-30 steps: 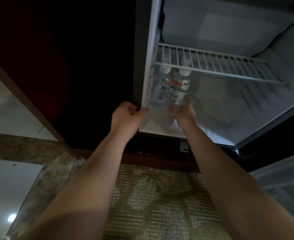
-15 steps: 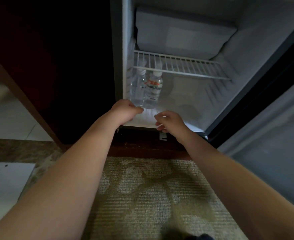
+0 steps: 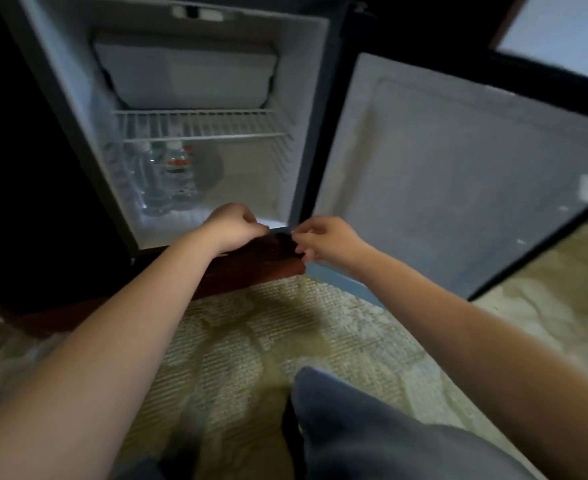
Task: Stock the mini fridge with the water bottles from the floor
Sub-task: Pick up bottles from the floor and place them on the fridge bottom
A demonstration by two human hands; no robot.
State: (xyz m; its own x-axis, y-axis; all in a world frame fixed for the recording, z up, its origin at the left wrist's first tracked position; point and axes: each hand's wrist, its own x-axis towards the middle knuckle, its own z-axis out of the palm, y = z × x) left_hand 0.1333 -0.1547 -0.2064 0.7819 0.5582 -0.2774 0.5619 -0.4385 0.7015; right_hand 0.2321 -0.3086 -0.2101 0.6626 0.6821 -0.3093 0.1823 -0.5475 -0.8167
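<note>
Below the shelf (image 3: 202, 128), water bottles (image 3: 168, 181) stand inside the mini fridge (image 3: 308, 109).

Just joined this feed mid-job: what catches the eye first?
The open mini fridge, its door swung wide to the right. A cluster of water bottles stands at its lower left, under the wire shelf. The left hand and right hand, both holding nothing, hover at its bottom front edge.
</note>
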